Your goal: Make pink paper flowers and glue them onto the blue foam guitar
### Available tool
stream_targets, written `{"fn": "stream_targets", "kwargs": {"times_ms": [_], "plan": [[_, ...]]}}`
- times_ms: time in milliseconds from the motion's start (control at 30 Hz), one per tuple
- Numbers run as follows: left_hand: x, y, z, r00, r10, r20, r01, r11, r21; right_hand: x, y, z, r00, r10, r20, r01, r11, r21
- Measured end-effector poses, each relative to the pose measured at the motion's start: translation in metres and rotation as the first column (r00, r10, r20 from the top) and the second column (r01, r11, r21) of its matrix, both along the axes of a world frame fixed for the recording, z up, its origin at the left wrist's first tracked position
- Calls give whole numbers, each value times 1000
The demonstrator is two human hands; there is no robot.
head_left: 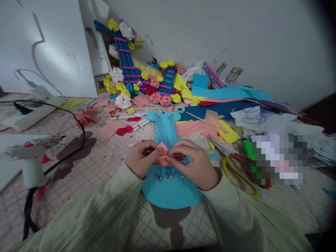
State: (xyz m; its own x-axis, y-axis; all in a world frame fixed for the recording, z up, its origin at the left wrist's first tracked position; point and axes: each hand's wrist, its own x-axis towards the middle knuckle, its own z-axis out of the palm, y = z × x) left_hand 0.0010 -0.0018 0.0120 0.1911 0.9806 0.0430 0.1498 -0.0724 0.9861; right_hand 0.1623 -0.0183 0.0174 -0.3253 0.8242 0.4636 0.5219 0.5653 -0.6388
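Note:
My left hand (pixel 141 157) and my right hand (pixel 193 161) meet at the middle of the view, both pinching a small folded pink paper piece (pixel 163 155). Under them lies a light-blue paper guitar shape (pixel 168 190) on the tiled floor, its neck (pixel 165 127) running away from me. Small wooden sticks poke out of the blue shape just below my fingers. Both sleeves are pale cream.
A white glue gun (pixel 31 157) with a black cord stands at the left. Yellow-handled and red-handled scissors (pixel 236 164) lie at the right. Blue paper guitars with paper roses (pixel 147 80) lean on the wall behind. Pens (pixel 131 117), paper scraps and coloured sheets (pixel 223 92) litter the floor.

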Motion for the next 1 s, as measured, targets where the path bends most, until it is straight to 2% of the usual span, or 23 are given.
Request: {"fn": "stream_targets", "kwargs": {"times_ms": [133, 467, 700, 867, 1000], "plan": [[-1, 1, 1, 1000, 3, -14, -3, 1000, 2, 0, 0, -1, 1000, 7, 14, -7, 1000, -3], [0, 2, 0, 997, 12, -80, -9, 999, 45, -2, -1, -1, 995, -94, 37, 96, 994, -52], [-1, 1, -2, 994, 11, -110, -4, 998, 63, 0, -1, -3, 996, -60, 65, 67, 992, -111], [-1, 3, -3, 991, 29, -130, -16, 995, 103, 0, -2, -1, 997, -56, 48, 58, 998, -39], [1, 2, 0, 992, -40, -120, 50, 995, 81, -1, -2, -2, 997, -49, 60, 49, 999, 11]]}}
